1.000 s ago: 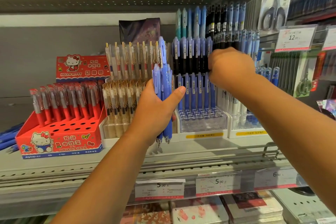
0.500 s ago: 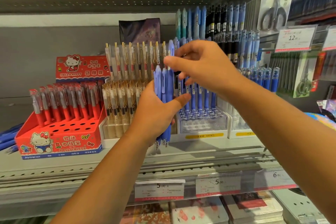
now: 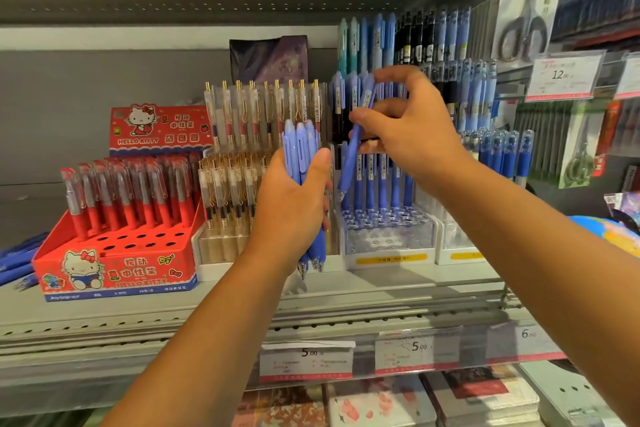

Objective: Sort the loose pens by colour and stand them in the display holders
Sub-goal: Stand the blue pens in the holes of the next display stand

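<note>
Pulled clear, blue pen [image 3: 351,157] now pinched between right fingers [image 3: 394,74].

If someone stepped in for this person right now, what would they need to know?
Left hand: grips a bundle of blue pens, tips down.
Right hand: pinches a single pen, blue, tilted, tip above the clear holder.
Done: the holder's back rows hold blue pens.
Left: stand the single pen and the bundle in its empty front holes; loose pens lie at the shelf's far left.
</note>
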Tool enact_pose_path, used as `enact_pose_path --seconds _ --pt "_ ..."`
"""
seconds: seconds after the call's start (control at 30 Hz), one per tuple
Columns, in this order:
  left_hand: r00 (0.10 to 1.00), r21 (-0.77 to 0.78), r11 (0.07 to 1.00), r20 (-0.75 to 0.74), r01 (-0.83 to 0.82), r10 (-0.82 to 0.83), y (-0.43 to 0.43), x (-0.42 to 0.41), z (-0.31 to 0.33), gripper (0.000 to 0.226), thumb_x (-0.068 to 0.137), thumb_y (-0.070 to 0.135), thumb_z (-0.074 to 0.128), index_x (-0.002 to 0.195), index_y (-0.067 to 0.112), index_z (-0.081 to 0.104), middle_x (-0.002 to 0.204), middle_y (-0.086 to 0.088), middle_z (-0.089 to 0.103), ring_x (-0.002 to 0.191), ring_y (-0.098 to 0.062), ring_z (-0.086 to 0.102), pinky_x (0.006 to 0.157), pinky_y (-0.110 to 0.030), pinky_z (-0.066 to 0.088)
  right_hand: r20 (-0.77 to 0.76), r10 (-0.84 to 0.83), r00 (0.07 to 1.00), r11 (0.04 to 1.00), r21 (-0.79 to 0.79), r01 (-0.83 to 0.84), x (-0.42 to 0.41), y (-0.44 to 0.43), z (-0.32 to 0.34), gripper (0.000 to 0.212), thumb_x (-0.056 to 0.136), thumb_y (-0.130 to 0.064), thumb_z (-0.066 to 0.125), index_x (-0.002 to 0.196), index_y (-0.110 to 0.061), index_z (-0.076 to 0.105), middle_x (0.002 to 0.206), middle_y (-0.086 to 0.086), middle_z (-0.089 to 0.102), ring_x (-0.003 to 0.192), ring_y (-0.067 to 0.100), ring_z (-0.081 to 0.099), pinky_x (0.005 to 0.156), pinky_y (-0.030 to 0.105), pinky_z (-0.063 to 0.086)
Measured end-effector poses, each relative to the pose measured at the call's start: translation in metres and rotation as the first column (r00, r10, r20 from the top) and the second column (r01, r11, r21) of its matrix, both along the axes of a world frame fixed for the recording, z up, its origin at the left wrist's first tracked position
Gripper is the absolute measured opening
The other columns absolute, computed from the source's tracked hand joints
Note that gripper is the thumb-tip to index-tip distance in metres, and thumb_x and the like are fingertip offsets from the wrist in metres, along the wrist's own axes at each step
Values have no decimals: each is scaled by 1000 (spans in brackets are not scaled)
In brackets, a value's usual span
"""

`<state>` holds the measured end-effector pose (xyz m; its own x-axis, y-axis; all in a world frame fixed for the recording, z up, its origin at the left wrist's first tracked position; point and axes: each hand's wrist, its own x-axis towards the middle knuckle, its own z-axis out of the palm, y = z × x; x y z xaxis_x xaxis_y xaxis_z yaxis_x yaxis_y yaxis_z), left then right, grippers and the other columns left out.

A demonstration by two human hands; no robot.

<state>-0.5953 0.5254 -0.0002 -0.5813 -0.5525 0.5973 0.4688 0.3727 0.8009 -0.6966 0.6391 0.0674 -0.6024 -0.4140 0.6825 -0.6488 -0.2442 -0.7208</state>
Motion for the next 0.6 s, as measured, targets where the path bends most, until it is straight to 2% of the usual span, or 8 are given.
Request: enact_pose_path --seconds 0.07,0.13,0.27,0.43,0.6 --pt "1000 -4 1000 -15 -10 10 0 0 0 28 99 35 56 124 24 56 63 5 55 51 -16 50 48 -31 50 -55 -67 996 997 29 69 -8 -3 -5 41 91 -7 67 122 -24 45 93 21 64 77 20 70 62 32 61" --pt "1000 -6 1000 -27 -3 3 0 0 0 21 99 35 56 118 26 57 61 8 54 51 -15 51 47 -32 50 -98 -111 989 992 56 117 -14 -8 -12 41 91 -8 67 119 -29 45 97 12 62 81 20 69 65 36 62" --pt "1000 -3 1000 -20 23 -23 1 1 0 4 99 34 57 102 32 57 52 9 51 46 -12 50 45 -29 50 -209 -196 958 968 115 223 -22 -17 -28 42 91 -15 69 119 -34 45 93 1 59 78 20 67 68 42 60" --pt "998 -4 998 2 58 -58 1 3 1 3 98 36 58 101 37 56 52 5 56 44 -13 55 46 -27 52 -273 -204 940 938 222 268 -25 -23 -38 43 88 -20 72 125 -25 49 93 -1 58 84 21 65 75 44 59" --pt "997 20 997 -15 77 -77 2 3 1 4 97 33 60 101 32 59 55 4 61 48 -16 59 47 -29 54 -403 -265 876 850 331 410 -25 -24 -46 37 86 -30 74 116 -17 56 85 -6 63 77 10 62 76 40 57"
